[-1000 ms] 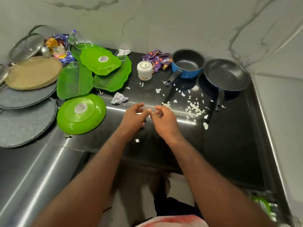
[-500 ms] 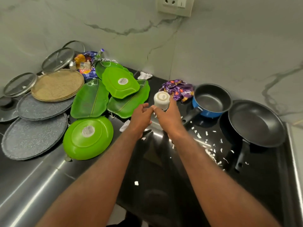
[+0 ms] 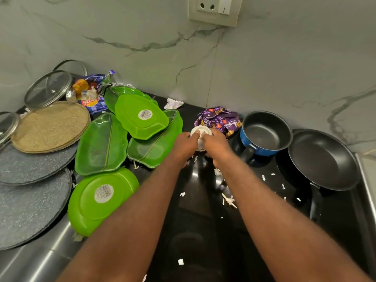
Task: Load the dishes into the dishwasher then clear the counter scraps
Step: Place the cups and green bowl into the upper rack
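Head view: left hand (image 3: 183, 148) and right hand (image 3: 216, 148) clasped round white cup (image 3: 200, 131) from either side, fingertips curled over its top. Cup on black counter (image 3: 195, 231), close to back wall. Purple wrapper (image 3: 219, 120) just behind cup, to right. Blue saucepan (image 3: 266, 135) right of cup, frying pan (image 3: 323, 159) further right. Green leaf plates (image 3: 101, 143) left of cup, round green plate (image 3: 97, 200) left and nearer. White scraps (image 3: 228, 199) scattered on counter, nearer than cup.

Container (image 3: 200, 129) stands between plates (image 3: 132, 110) and saucepan (image 3: 266, 133) (wrapper (image 3: 220, 119) just behind).
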